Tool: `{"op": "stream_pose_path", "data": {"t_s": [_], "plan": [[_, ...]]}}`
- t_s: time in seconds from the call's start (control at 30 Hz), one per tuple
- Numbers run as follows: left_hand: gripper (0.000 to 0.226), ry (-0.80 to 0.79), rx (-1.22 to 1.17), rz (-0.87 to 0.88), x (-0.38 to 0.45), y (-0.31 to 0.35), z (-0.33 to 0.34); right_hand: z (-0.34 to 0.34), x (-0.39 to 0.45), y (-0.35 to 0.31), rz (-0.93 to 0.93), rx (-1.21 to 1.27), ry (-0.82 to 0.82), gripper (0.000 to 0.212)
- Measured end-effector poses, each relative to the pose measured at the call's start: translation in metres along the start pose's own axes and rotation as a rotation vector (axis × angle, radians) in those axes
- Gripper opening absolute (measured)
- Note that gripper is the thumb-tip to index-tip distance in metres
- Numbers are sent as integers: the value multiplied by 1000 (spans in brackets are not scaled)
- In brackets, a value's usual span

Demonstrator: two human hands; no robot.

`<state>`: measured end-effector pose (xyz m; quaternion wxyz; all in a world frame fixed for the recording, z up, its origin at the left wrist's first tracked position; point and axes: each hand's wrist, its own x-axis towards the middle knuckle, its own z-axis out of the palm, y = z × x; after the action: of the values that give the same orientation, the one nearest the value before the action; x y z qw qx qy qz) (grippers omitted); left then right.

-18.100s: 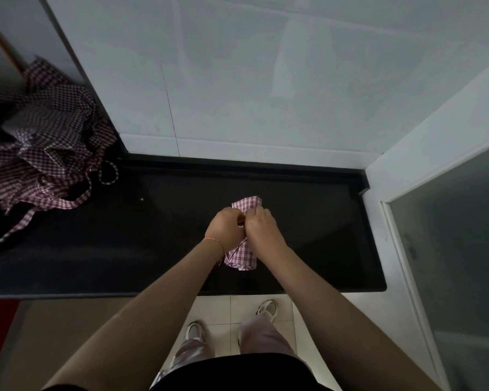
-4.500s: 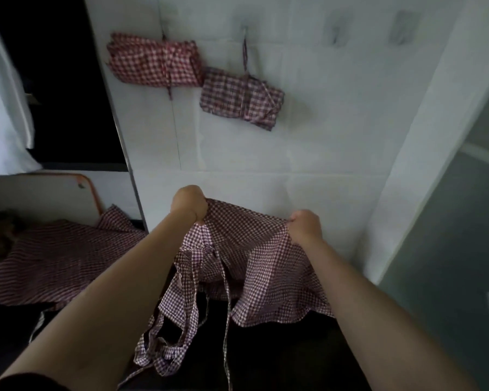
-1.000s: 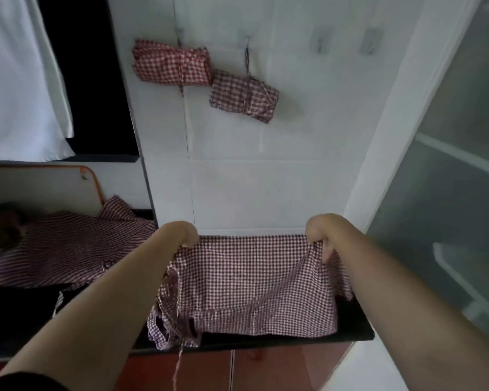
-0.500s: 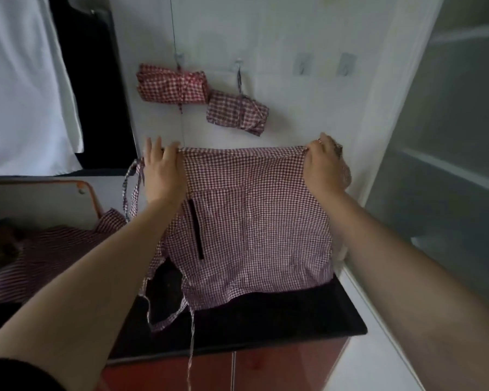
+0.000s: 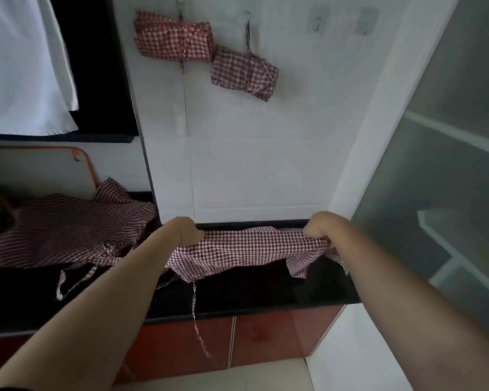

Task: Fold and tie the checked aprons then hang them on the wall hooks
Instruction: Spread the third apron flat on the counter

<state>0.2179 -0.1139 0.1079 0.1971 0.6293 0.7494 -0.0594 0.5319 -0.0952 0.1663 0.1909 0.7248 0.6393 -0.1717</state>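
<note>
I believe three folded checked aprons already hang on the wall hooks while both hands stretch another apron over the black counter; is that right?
Not quite: the head view shows two folded bundles hanging, not three, a red one and a darker one; the two hooks to their right are bare. The rest holds: left hand and right hand stretch an apron over the black counter.

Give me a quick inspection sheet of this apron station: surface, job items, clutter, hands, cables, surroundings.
Surface: black counter, dark and glossy.
Job's things: checked apron stretched above the counter, one tie string dangling past the front edge; two tied bundles hanging on hooks, left bundle, right bundle; two empty hooks to their right.
Clutter: loose apron pile on the counter's left.
Hands: left hand and right hand each grip an end of the apron.
Cables: nothing seen.
Surroundings: white tiled wall, white cloth hanging upper left, red cabinet doors below.
</note>
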Motion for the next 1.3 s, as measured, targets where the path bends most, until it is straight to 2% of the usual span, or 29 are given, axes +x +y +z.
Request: {"op": "stream_pose_path", "data": {"t_s": [0.13,0.23,0.33,0.4,0.47,0.5,0.53,0.57,0.63,0.7,0.77,0.83,0.87,0.93,0.97,1.03,1.07,1.13,1.27,1.3], "plan": [[53,-138,58,29,9,8,47,34,13,3,50,18,-184,57],[49,-170,10,3,25,13,67,43,28,4,78,6,-235,59],[49,-124,-17,-44,49,10,70,46,68,3,69,0,-213,51],[43,-15,-66,-80,76,9,71,49,109,0,35,50,-93,43],[30,258,-173,-111,96,13,69,51,147,-2,-49,194,163,37],[31,386,-195,-122,122,21,71,50,181,-2,-125,262,292,38],[44,477,-217,-116,122,21,69,52,186,-4,-208,310,386,46],[62,502,-190,-96,128,26,69,53,195,-7,-270,322,422,57],[85,428,-122,-114,153,45,79,56,225,-4,-295,382,446,71],[88,359,-104,-132,170,66,107,74,248,6,-252,389,425,69],[72,269,-139,-127,178,90,137,95,263,19,-163,389,352,53],[50,73,-159,-153,179,111,167,120,271,34,-68,446,205,44],[47,-18,-161,-178,178,118,181,135,275,41,-25,495,116,45],[55,-126,-175,-212,174,129,207,162,280,54,68,640,-69,61],[62,-139,-175,-210,172,132,217,173,279,58,153,726,-145,79],[75,-141,-158,-188,172,133,230,190,275,62,325,821,-244,113],[80,-146,-152,-179,174,133,232,194,273,63,357,841,-259,118],[88,-186,-134,-166,178,132,233,199,277,67,339,888,-292,102],[97,-215,-76,-141,186,130,234,189,280,64,216,933,-181,21],[100,-219,-61,-134,185,129,236,185,280,62,216,970,-160,18]]}}
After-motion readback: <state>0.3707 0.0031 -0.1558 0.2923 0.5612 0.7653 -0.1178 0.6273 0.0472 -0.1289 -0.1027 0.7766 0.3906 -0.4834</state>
